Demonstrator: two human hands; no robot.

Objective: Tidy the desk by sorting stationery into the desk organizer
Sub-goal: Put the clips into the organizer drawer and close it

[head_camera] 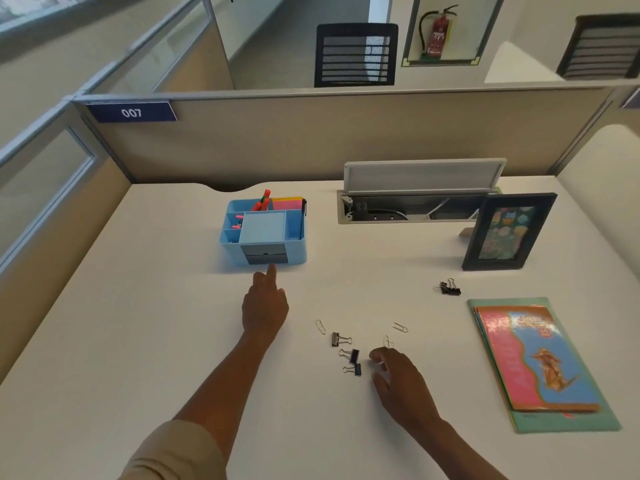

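The blue desk organizer stands at the back middle of the desk, holding orange highlighters and pink sticky notes. Its grey front drawer looks closed. My left hand holds nothing, and its straight index finger points just below that drawer. Three black binder clips and loose paper clips lie near the front middle. My right hand hovers beside them with fingers spread and loosely bent, its fingertips at one paper clip. More binder clips lie to the right.
A dark picture frame leans at the back right, beside an open cable tray set in the desk. Colourful booklets are stacked at the right front. Beige partitions wall the desk at the back and left.
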